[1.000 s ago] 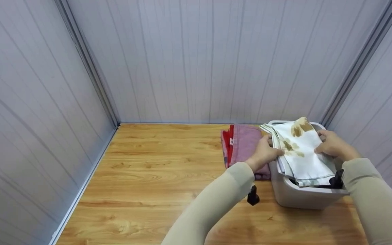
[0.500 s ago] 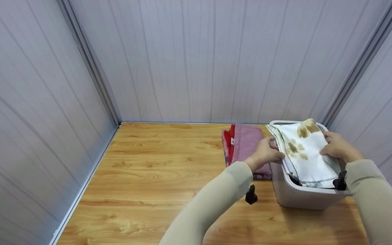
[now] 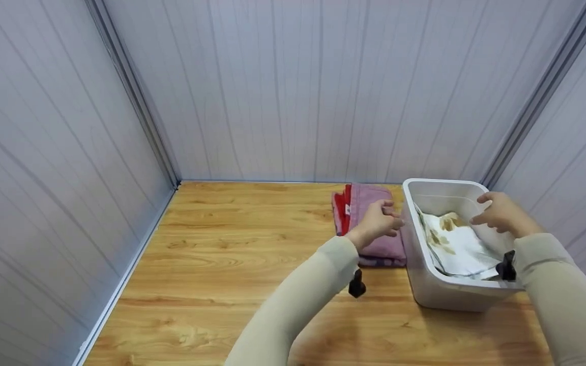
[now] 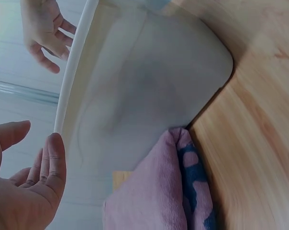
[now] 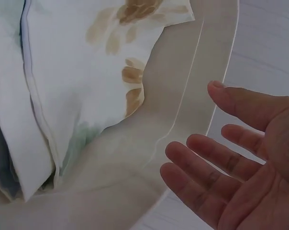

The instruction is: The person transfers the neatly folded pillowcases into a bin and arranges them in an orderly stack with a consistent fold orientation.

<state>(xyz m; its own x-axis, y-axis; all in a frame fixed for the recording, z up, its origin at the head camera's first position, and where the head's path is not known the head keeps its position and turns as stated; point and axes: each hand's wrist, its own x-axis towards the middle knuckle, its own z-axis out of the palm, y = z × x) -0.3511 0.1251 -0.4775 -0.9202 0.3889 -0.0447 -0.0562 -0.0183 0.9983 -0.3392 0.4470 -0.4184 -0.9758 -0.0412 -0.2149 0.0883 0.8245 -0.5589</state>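
A white cloth with brown flowers [image 3: 458,246], folded in layers, lies down inside the white plastic bin [image 3: 411,229]. My left hand [image 3: 377,223] hovers just left of the bin's rim, above a folded pink towel [image 3: 369,193], its fingers loosely spread and holding nothing. In the left wrist view the fingers of that hand [image 4: 37,187] are beside the rim. Over the bin's right edge is my right hand [image 3: 501,216], empty, fingers relaxed. The right wrist view has this hand [image 5: 230,172] apart from the flowered cloth [image 5: 77,62].
The pink towel, with red cloth [image 3: 343,211] showing at its left side, lies against the bin on the wooden surface [image 3: 232,264]. Pale panel walls [image 3: 283,91] stand at the back and both sides. A black piece [image 3: 357,284] hangs at the left wrist.
Both hands have let go of the flowered cloth, which has dropped from the rim level down into the bin. My left hand has moved left, away from the bin.
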